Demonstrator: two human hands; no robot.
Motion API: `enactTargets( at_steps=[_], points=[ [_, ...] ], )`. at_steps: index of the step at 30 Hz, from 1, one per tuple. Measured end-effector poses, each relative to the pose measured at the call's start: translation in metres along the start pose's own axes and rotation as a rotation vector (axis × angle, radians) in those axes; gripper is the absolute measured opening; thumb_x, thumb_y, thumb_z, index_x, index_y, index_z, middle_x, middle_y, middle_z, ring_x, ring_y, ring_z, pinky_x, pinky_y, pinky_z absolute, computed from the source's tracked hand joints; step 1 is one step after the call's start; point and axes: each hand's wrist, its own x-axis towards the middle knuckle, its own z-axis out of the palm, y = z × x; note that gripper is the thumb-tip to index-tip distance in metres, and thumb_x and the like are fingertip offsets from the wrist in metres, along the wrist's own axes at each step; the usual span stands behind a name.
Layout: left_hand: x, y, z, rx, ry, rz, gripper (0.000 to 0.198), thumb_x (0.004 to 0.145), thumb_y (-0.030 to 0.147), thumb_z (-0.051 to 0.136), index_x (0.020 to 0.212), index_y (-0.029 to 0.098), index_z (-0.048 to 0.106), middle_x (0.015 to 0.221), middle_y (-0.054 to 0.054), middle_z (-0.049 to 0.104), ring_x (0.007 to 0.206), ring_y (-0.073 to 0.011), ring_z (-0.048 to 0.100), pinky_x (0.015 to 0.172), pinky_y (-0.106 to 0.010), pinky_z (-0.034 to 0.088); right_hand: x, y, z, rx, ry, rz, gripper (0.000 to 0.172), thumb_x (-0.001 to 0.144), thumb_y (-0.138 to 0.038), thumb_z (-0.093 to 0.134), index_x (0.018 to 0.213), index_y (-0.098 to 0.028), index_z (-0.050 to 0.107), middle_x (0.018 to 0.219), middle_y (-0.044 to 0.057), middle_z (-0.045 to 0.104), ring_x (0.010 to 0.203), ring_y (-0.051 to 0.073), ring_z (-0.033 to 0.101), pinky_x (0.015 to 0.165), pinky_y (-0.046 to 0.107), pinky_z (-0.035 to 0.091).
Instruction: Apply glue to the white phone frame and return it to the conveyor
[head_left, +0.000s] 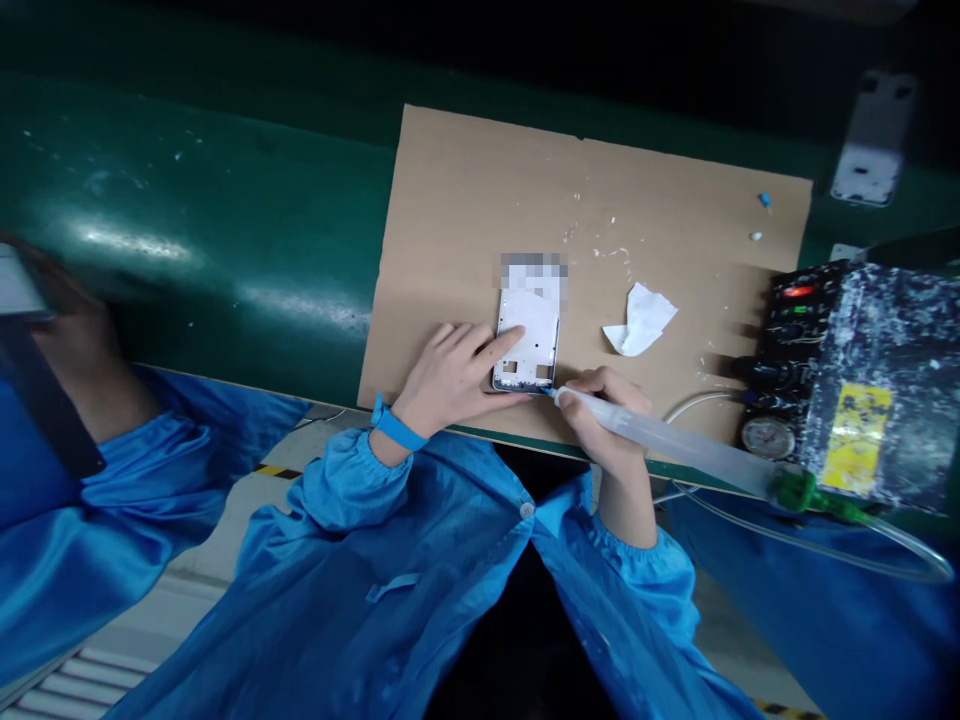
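Note:
A white phone frame (529, 325) with a dark rim and square cut-outs at its near end lies flat on a brown cardboard sheet (465, 190); its far end is pixelated. My left hand (459, 375), a blue band at its wrist, steadies the frame, with the index finger on its face and the thumb along the near edge. Between the fingers of my right hand (609, 415) is a translucent glue syringe (675, 438), slanting down to the left. Its blue tip meets the frame's near right corner, or hovers just over it; I cannot tell which.
Crumpled white paper (640, 320) lies right of the frame. A stained dispenser box (862, 380) with a gauge stands at the right, a clear hose (911, 545) joining the syringe. Another phone frame (874, 140) lies far right. At left is a co-worker's hand (82, 350).

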Motion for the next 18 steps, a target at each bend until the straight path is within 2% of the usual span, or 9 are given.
enactTargets(
  at_steps=[4,12,18],
  points=[
    [-0.0001,0.0003,0.0001,0.017,0.015,0.018,0.085,0.105,0.083,0.060,0.161,0.019,0.065,0.115,-0.012,0.075,0.103,-0.0281,0.068,0.092,-0.042,0.048,-0.0001,-0.0002,-0.0001,-0.002,0.004,0.006,0.019,0.095,-0.035,0.074,0.079,-0.028,0.065,0.070,-0.003,0.072,0.055,0.017,0.062,0.054,0.033,0.049],
    [0.0000,0.0001,0.0000,-0.005,-0.031,-0.015,0.088,0.104,0.086,0.059,0.163,0.021,0.063,0.115,-0.013,0.074,0.104,-0.0292,0.067,0.090,-0.042,0.046,-0.0020,0.0005,-0.0004,0.005,0.017,0.040,0.024,0.095,-0.038,0.076,0.078,-0.029,0.063,0.071,-0.001,0.072,0.055,0.017,0.061,0.053,0.033,0.050],
    [-0.0002,0.0001,0.0003,-0.006,-0.003,-0.001,0.086,0.104,0.084,0.062,0.162,0.020,0.064,0.113,-0.012,0.074,0.101,-0.0278,0.067,0.089,-0.041,0.047,0.0003,-0.0010,-0.0015,0.005,-0.001,-0.011,0.022,0.096,-0.033,0.074,0.078,-0.027,0.063,0.070,-0.002,0.072,0.053,0.016,0.061,0.052,0.031,0.048]
  ],
)
